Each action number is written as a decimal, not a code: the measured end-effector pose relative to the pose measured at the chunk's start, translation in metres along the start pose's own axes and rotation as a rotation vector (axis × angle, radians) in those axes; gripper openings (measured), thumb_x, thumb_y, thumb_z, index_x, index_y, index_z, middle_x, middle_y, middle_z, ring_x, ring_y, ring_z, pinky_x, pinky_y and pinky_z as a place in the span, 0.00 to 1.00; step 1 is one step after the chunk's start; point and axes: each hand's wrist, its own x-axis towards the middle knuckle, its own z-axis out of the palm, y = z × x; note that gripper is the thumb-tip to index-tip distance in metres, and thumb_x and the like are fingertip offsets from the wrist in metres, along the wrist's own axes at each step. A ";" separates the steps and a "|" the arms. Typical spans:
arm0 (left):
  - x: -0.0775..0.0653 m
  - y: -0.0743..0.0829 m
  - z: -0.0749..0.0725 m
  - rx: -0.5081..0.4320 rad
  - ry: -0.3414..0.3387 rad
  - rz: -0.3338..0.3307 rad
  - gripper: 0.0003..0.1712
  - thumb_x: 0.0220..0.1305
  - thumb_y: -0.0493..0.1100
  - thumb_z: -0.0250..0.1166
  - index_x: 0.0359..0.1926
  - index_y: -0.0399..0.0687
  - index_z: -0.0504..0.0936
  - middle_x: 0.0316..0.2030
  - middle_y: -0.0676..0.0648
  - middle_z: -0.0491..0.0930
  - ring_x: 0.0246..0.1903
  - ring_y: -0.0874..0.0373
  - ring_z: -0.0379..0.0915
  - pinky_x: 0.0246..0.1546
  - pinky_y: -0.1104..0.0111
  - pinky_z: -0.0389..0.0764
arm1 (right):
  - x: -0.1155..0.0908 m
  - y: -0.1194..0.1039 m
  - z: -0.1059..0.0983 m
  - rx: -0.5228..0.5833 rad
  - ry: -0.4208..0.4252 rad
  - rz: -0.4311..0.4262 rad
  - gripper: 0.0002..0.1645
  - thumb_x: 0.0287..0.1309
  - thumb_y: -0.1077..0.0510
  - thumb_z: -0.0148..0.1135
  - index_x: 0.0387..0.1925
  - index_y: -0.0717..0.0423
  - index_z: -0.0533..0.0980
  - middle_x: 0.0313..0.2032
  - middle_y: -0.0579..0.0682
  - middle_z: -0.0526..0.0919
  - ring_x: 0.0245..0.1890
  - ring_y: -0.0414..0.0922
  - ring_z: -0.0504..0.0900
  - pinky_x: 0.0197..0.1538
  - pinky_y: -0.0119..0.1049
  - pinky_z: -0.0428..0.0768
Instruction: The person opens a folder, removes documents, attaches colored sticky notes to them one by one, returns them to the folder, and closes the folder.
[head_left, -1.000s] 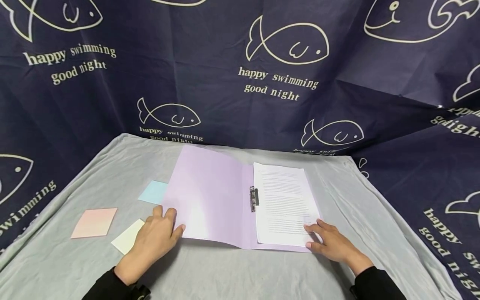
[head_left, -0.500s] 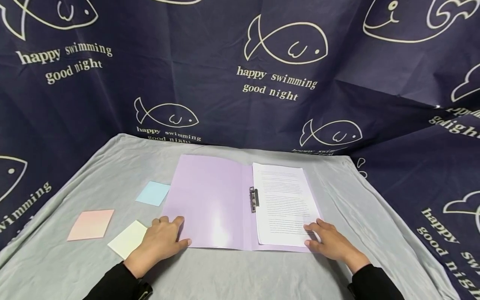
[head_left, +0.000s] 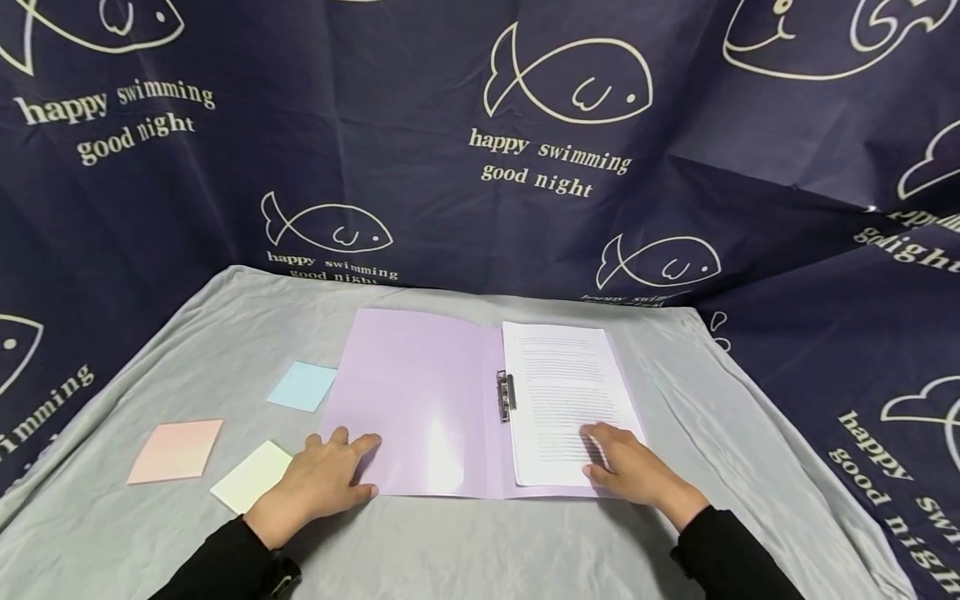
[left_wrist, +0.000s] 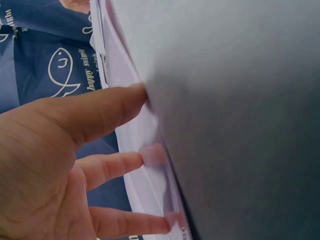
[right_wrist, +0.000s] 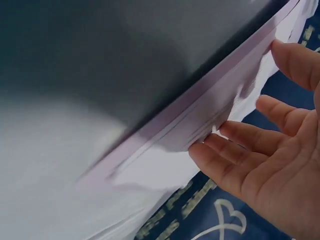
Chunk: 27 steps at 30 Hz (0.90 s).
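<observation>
Lilac folder (head_left: 416, 387) lies spread, seemingly being steadied, left hand (head_left: 321, 477) and right hand (head_left: 636, 467) relaxed, gripping nothing; the near-right papers (head_left: 558, 392) next want gentle handling.

a navy cloth (head_left: 427, 158) printed with pale fish hangs behind a grey-draped table (head_left: 450, 550).

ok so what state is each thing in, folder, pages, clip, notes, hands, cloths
Purple folder: spread open
Printed pages: loosely even stack, face up
Metal clip: too small to tell if clamped
Blue note: flat
Pink note: flat
Yellow note: flat, partly hidden
Left hand: fingers relaxed
Right hand: fingers relaxed
Grey cloth: spread out
Blue backdrop: hanging, creased
</observation>
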 end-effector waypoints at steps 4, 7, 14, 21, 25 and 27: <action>0.002 -0.003 -0.004 -0.018 -0.013 0.036 0.36 0.40 0.52 0.75 0.53 0.47 0.78 0.35 0.38 0.73 0.26 0.43 0.64 0.21 0.55 0.71 | 0.018 -0.016 0.006 0.009 -0.038 -0.051 0.35 0.52 0.58 0.66 0.61 0.63 0.66 0.56 0.68 0.69 0.58 0.64 0.66 0.56 0.56 0.63; 0.003 -0.005 -0.006 -0.016 -0.019 0.052 0.36 0.40 0.52 0.76 0.53 0.47 0.78 0.35 0.38 0.72 0.26 0.43 0.64 0.22 0.55 0.71 | 0.031 -0.028 0.011 0.001 -0.066 -0.079 0.38 0.54 0.54 0.65 0.65 0.55 0.64 0.59 0.70 0.65 0.59 0.64 0.64 0.56 0.57 0.64; 0.004 -0.005 -0.005 -0.024 -0.022 0.054 0.36 0.40 0.51 0.75 0.53 0.46 0.77 0.36 0.36 0.72 0.25 0.44 0.63 0.21 0.56 0.70 | 0.054 -0.043 0.022 -0.028 -0.152 -0.051 0.39 0.53 0.46 0.64 0.66 0.44 0.64 0.59 0.64 0.65 0.53 0.62 0.66 0.46 0.54 0.72; 0.006 -0.002 -0.001 -0.039 -0.020 0.056 0.36 0.39 0.51 0.76 0.53 0.46 0.77 0.36 0.37 0.72 0.25 0.44 0.63 0.21 0.56 0.70 | 0.060 -0.045 0.023 -0.036 -0.179 -0.010 0.40 0.49 0.43 0.65 0.65 0.41 0.65 0.51 0.59 0.68 0.41 0.52 0.65 0.41 0.45 0.72; 0.007 -0.002 -0.001 -0.033 -0.015 0.057 0.36 0.40 0.51 0.76 0.53 0.46 0.77 0.36 0.36 0.72 0.25 0.44 0.63 0.21 0.56 0.70 | 0.062 -0.046 0.020 -0.036 -0.199 0.017 0.41 0.47 0.43 0.66 0.64 0.40 0.66 0.49 0.58 0.68 0.40 0.51 0.64 0.39 0.44 0.71; 0.007 -0.002 -0.002 -0.033 -0.013 0.056 0.36 0.40 0.51 0.76 0.53 0.46 0.77 0.36 0.36 0.72 0.25 0.44 0.63 0.22 0.56 0.70 | 0.065 -0.046 0.018 -0.040 -0.214 0.024 0.41 0.46 0.44 0.67 0.64 0.40 0.67 0.48 0.58 0.68 0.40 0.51 0.64 0.39 0.45 0.71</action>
